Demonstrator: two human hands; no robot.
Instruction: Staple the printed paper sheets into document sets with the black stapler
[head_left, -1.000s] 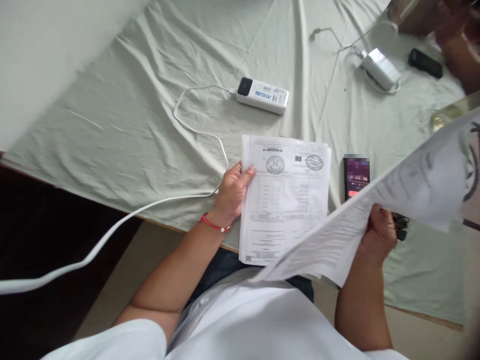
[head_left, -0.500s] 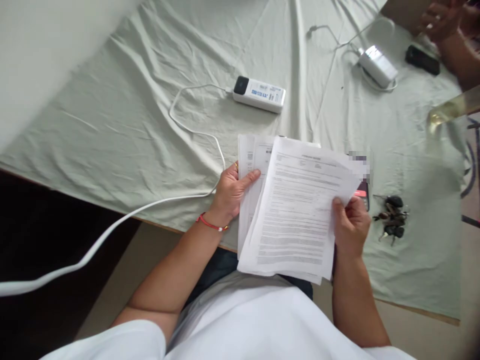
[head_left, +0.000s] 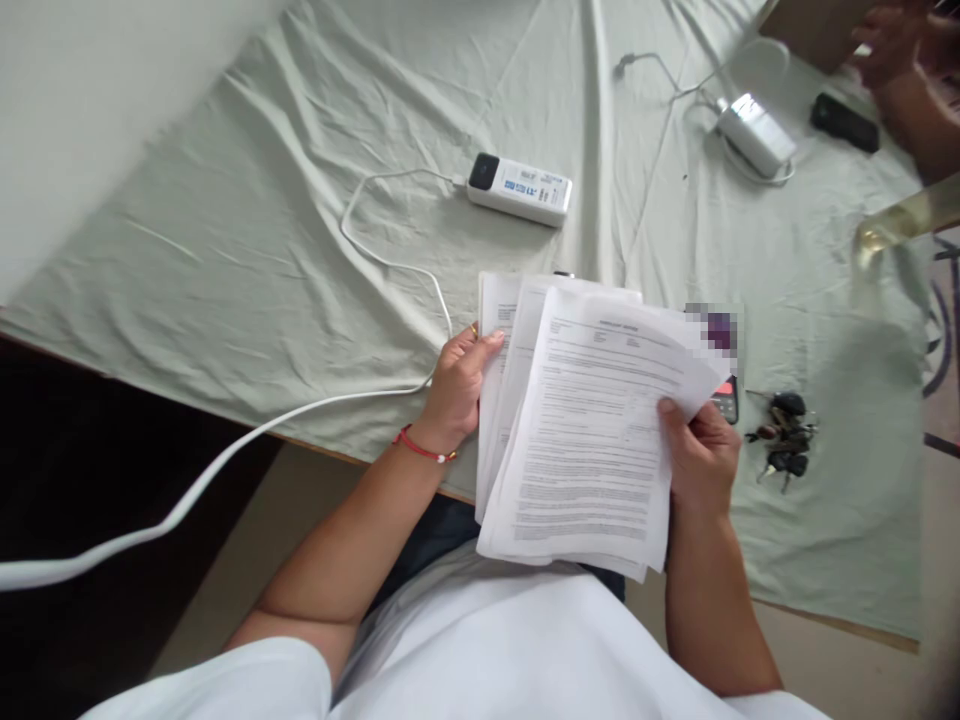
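Printed paper sheets (head_left: 581, 450) are fanned out in front of me, over the table's near edge. My left hand (head_left: 456, 385) is closed on the left edge of the rear sheets (head_left: 496, 305), thumb on top. A red string bracelet circles that wrist. My right hand (head_left: 701, 450) pinches the right edge of the front sheets, thumb on the print and fingers behind. Just past the right hand, a phone (head_left: 727, 400) lies partly hidden under the papers. A bunch of keys (head_left: 786, 435) rests to the right of it.
A white power bank (head_left: 532, 192) with a white cable (head_left: 394, 265) lies on the green tablecloth (head_left: 285, 230). At the back right are a white charger (head_left: 757, 135), a dark phone-like object (head_left: 845, 122) and another person's hand (head_left: 892, 50). A blurred transparent object (head_left: 889, 235) stands at right.
The front sheets have shifted slightly down and right, showing more of the sheets behind. My left thumb has slid back toward the left edge. The other person's hand has moved a little.
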